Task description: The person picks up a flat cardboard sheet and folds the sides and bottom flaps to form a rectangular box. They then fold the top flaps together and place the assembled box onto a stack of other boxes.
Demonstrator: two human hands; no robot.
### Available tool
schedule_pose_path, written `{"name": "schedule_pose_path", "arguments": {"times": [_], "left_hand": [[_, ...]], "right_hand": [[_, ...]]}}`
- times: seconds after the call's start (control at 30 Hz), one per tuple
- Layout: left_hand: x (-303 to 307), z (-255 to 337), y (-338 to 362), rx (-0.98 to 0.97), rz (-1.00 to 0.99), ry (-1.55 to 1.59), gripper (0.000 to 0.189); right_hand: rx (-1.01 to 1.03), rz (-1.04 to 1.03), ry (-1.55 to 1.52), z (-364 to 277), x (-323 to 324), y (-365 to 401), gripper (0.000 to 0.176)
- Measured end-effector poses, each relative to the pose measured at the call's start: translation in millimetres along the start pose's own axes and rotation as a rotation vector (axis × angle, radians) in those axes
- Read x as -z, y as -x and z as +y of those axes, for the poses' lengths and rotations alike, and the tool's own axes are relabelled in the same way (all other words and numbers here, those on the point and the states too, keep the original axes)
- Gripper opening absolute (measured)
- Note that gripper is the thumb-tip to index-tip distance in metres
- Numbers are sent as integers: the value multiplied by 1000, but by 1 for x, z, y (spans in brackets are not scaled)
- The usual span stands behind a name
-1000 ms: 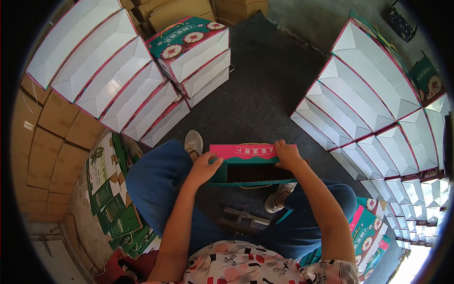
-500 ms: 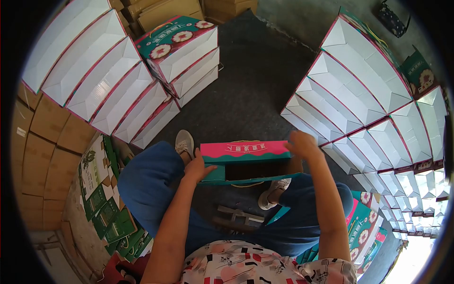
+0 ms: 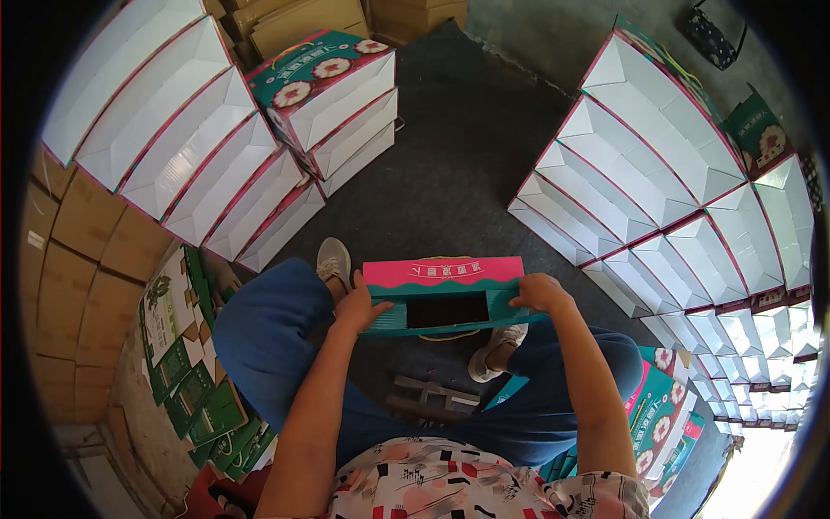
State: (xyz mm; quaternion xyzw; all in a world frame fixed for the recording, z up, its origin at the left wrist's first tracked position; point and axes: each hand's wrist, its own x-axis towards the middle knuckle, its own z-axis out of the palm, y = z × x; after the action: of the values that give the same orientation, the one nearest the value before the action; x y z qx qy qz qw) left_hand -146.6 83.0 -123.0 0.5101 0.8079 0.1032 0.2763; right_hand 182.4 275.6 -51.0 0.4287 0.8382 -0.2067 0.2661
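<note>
A pink and teal cardboard gift box (image 3: 443, 274) stands between my knees, its top partly folded in and a dark rectangular opening at the middle. My left hand (image 3: 353, 307) grips the left end, the thumb lying on the teal end flap. At the other end my right hand (image 3: 541, 294) is closed over the edge, its thumb on the right teal flap (image 3: 501, 304). Both end flaps lie inward over the opening. Cord handles show along the far and near sides. The fingers on the outer walls are partly hidden.
Stacked boxes with white insides rise at left (image 3: 186, 156) and right (image 3: 640, 147). Flat green cartons (image 3: 203, 402) lie at left, flat teal and pink cartons (image 3: 661, 406) at right. Brown cartons (image 3: 78, 285) line the left wall. A greyish H-shaped object (image 3: 437, 394) lies on the floor.
My right hand has come down and inward onto the box's right end. The right end flap, earlier standing away, now lies folded over, so the dark opening is shorter. My left hand stays put.
</note>
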Motion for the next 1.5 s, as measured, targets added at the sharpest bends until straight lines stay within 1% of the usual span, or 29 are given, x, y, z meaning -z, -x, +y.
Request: {"name": "schedule_pose_path", "arguments": {"times": [0.07,0.17,0.27,0.37,0.5,0.67,0.77,0.87,0.97,1.07,1.17,1.3,1.4,1.5], "left_hand": [[2,3,1,22,-23,-15,104],[3,2,0,31,-38,-32,103],[-1,2,-1,12,-12,-34,101],[-1,4,3,30,-18,-48,97],[5,7,2,42,-59,-10,95],[4,4,1,25,-35,32,96],[6,7,5,55,-37,60,99],[8,11,6,79,-27,44,100],[7,9,4,76,-18,27,99],[7,10,4,76,-28,15,96],[7,11,4,69,-32,3,92],[7,11,5,86,-38,30,88],[5,8,6,46,-12,70,92],[6,9,5,64,-31,71,98]], "right_hand": [[-100,83,23,3,-3,1,53],[-238,96,-245,4,-1,7,57],[-169,-97,-394,16,-12,-12,59],[-143,23,-351,13,-23,-14,57],[-146,24,-281,9,-19,-8,56],[-155,-1,-230,7,-18,-9,58],[-218,-26,-291,3,-13,-5,56],[-150,-41,-420,3,-9,2,60],[-163,-79,-407,-4,1,6,70],[-301,-47,-490,-5,-4,-1,77],[-232,-21,-369,-1,-10,-7,78],[-221,-13,-387,1,-10,-6,75],[-217,-15,-396,2,-11,-7,74],[-218,-17,-390,7,-16,-13,73]]}}
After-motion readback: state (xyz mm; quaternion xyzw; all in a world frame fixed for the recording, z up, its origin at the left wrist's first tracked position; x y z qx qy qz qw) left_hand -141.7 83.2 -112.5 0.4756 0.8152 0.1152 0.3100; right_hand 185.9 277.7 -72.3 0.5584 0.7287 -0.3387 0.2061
